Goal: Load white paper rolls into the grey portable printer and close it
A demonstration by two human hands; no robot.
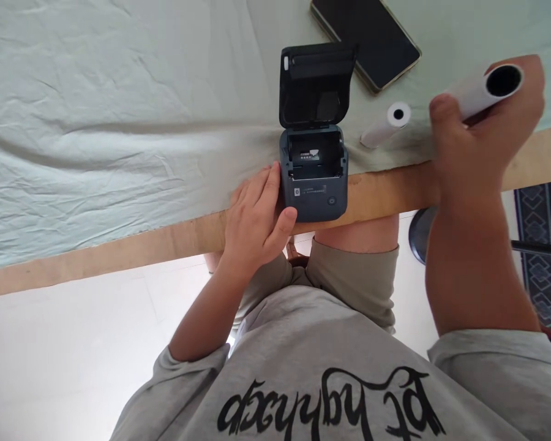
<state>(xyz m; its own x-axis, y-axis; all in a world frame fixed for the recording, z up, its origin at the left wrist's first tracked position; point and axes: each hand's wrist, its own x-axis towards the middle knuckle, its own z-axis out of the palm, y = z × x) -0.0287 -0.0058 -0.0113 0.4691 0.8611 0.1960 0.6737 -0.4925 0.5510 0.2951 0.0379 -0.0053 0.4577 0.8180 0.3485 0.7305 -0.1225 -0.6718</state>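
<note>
A small dark portable printer (319, 205) stands at the table's front edge with its black lid (316, 92) raised. Its inner compartment shows a small printed label and no roll. My left hand (257, 211) lies against the printer's left side, fingers stretched out and thumb near its front corner. Off to the right, my right hand (482, 135) is wrapped round a white paper roll (475, 95) with a wide dark core, its hollow end facing up. Between that hand and the printer stands a thinner white paper roll (379, 130) with a small core hole.
A dark-screened phone (370, 40) lies behind the printer to the right. Pale green cloth (142, 92) covers the table, wrinkled on the left, and leaves a bare wooden edge (174, 242). Below on the right are a patterned dark rug (539, 257) and a black round base (420, 236).
</note>
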